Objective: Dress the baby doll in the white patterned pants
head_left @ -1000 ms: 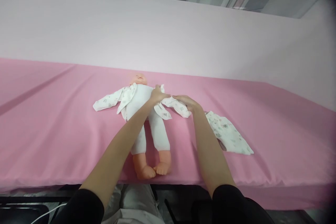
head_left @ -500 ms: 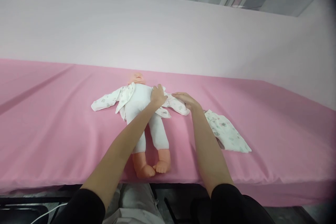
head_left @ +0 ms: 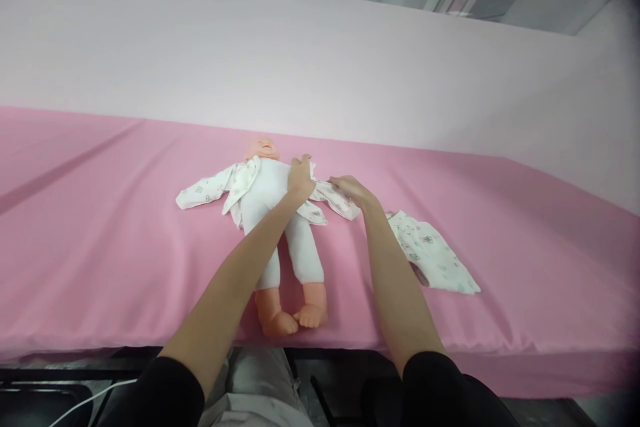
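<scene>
While both hands [head_left: 300, 178] [head_left: 349, 188] grip the doll's [head_left: 270, 213] shirt [head_left: 320, 203]; folded garment [head_left: 433, 253] nearby right

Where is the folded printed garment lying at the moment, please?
The folded printed garment lies flat on the pink table cover, just right of the right forearm.

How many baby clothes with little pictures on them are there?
2. An open printed top lies under the doll, both hands on its sleeve; a folded printed piece lies right of the right arm.
</scene>
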### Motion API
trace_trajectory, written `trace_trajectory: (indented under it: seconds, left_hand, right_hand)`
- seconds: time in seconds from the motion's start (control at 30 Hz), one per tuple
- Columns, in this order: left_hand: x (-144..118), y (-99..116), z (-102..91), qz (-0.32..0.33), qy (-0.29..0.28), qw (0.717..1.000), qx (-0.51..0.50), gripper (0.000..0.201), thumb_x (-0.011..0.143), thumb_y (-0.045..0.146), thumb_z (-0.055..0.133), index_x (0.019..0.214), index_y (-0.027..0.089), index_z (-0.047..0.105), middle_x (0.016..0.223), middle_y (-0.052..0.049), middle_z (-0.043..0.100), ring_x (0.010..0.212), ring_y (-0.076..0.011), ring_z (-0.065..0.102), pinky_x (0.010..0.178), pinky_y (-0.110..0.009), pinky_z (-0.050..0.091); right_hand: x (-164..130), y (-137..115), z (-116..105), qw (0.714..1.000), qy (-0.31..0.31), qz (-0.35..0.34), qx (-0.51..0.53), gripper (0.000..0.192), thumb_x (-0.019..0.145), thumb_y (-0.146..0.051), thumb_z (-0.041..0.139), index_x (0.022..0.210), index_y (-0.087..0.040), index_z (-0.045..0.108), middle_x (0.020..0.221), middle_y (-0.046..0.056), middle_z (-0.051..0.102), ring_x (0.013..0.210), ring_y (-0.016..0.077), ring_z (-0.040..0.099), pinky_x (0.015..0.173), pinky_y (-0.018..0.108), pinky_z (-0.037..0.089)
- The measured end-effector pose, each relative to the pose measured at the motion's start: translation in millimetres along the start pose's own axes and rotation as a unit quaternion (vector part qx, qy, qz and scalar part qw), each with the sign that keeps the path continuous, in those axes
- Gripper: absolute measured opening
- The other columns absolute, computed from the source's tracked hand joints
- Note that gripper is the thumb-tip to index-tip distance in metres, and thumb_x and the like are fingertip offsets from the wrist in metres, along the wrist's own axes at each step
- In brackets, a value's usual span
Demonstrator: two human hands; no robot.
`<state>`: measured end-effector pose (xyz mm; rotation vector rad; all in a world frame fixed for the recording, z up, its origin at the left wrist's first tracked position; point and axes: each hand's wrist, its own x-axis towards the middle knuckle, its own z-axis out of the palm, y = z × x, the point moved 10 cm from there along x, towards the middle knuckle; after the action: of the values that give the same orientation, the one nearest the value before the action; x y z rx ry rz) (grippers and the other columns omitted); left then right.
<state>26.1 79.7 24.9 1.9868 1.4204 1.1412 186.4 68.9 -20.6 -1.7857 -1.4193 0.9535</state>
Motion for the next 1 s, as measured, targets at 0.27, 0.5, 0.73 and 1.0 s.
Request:
trace_trajectory:
  seconds: [0.27, 0.5, 0.73, 1.0]
  left_hand:
    - [-2, 6, 3.6, 0.031, -0.013, 0.995, 0.092, 0.048, 0.074, -0.003, 0.048, 0.117, 0.017, 0.053, 0.117, -0.013, 0.044, 0.1, -0.0222, 0.055, 0.081, -0.031, 0.043]
    - [-2, 8, -0.2, 0.032, -0.006, 0.996, 0.08, 0.044, 0.076, 0.005, 0.052, 0.118, 0.017, 0.053, 0.118, -0.011, 0.045, 0.101, -0.0199, 0.056, 0.085, -0.03, 0.044]
    - [-3, 9, -5.8, 0.032, 0.023, 0.998, 0.039, 0.044, 0.073, 0.003, 0.05, 0.114, 0.018, 0.055, 0.116, -0.01, 0.045, 0.102, -0.0187, 0.055, 0.087, -0.028, 0.044]
    - [7, 3, -48.7, 0.001, 0.084, 0.996, -0.004, 0.05, 0.075, 0.002, 0.045, 0.122, 0.018, 0.049, 0.117, -0.011, 0.048, 0.104, -0.0191, 0.054, 0.09, -0.031, 0.043]
  right_hand:
    - [3, -7, 8, 0.998, 0.022, 0.008, -0.055, 0.023, 0.085, -0.034, 0.052, 0.071, -0.015, 0.054, 0.05, -0.002, 0.042, 0.046, 0.0096, 0.033, 0.047, 0.025, 0.027]
    - [-2, -18, 12, 1.0, -0.015, -0.023, -0.007, 0.028, 0.086, -0.033, 0.05, 0.065, -0.019, 0.04, 0.052, -0.005, 0.032, 0.048, 0.0083, 0.026, 0.048, 0.025, 0.023]
    - [3, -28, 27, 0.997, -0.011, -0.046, -0.053, 0.026, 0.086, -0.03, 0.044, 0.063, -0.019, 0.04, 0.052, -0.004, 0.036, 0.05, 0.0096, 0.029, 0.05, 0.026, 0.024]
    - [8, -47, 47, 0.968, 0.011, -0.159, -0.192, 0.03, 0.088, -0.027, 0.034, 0.073, -0.016, 0.058, 0.084, 0.007, 0.065, 0.076, 0.0178, 0.055, 0.066, 0.025, 0.036]
